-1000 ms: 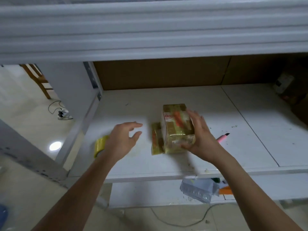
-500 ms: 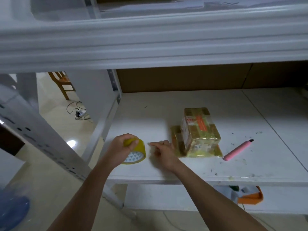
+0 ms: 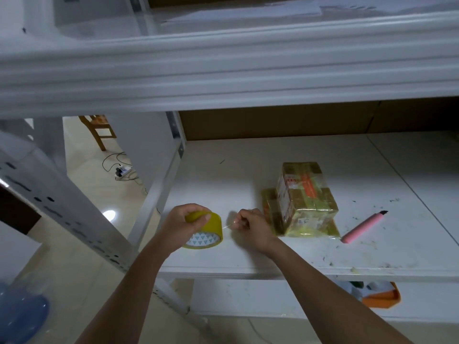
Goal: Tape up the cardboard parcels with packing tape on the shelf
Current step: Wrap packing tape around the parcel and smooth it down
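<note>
While our left hand (image 3: pixel 182 222) curls over the top of the yellow tape roll (image 3: pixel 206 232) at lower centre-left of the frame, its grip closed round the ring, the roll stands tilted on the white shelf (image 3: pixel 248 259), close to the front edge and to the shelf's left post. Just right of it, our right hand (image 3: pixel 250 225) pinches the thin free end of the tape, fingers curled tight, a short clear strand stretching between hand and roll. Right again, touching that hand's far side, sit the cardboard parcels (image 3: pixel 301 202), one box resting on a flatter one, both glossy with yellowish tape. Further right lies a pink cutter (image 3: pixel 362 227), apart from them, with bare, speckled shelf beyond.
</note>
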Tool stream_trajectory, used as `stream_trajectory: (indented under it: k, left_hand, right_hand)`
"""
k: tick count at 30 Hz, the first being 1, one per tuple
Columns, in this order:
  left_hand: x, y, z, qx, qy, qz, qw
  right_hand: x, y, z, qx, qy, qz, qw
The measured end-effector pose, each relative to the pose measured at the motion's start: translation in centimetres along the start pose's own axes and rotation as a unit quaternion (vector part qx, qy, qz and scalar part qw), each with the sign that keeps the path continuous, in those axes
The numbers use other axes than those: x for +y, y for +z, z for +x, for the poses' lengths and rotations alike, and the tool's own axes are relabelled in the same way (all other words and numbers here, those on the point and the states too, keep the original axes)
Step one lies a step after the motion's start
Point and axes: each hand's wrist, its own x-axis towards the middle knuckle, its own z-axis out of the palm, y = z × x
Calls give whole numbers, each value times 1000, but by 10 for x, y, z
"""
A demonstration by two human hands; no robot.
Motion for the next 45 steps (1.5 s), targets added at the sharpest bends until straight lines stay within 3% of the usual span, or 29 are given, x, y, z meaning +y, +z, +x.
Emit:
stream_trajectory:
  k: [3, 7, 11, 18, 23, 25, 27, 29, 36, 45]
  left_hand:
    - [4, -12, -4, -15, 5, -15, 1000]
    - [14, -20, -13, -28, 52, -60, 996]
    - [35, -17, -19, -76, 80, -116, 987]
    - [63, 11, -18, -59, 157, -133, 977]
    - [88, 28, -15, -95, 163, -136, 973]
    - [98, 32, -11, -108, 159, -80, 978]
    - [105, 38, -5, -92, 185, 75, 976]
    - [110, 48, -1, -83, 204, 162, 962]
    - [125, 78, 10, -110, 267, 291, 912]
    - [124, 92, 19, -114, 243, 333, 904]
  right_hand:
    - [-5, -17, 2, 15, -47, 29, 998]
    - [-25, -53, 4, 41, -17, 178, 983]
    - [-21, -82, -4, 67, 16, 238, 969]
    - [2, -121, -21, 165, 34, 201, 965]
    - [20, -150, -39, 217, 74, 278, 933]
    - [27, -158, -49, 234, 89, 296, 922]
    - [37, -167, -59, 258, 119, 301, 910]
    - [47, -173, -66, 268, 134, 306, 903]
    - [78, -174, -81, 251, 194, 353, 881]
    - [104, -159, -72, 215, 234, 372, 872]
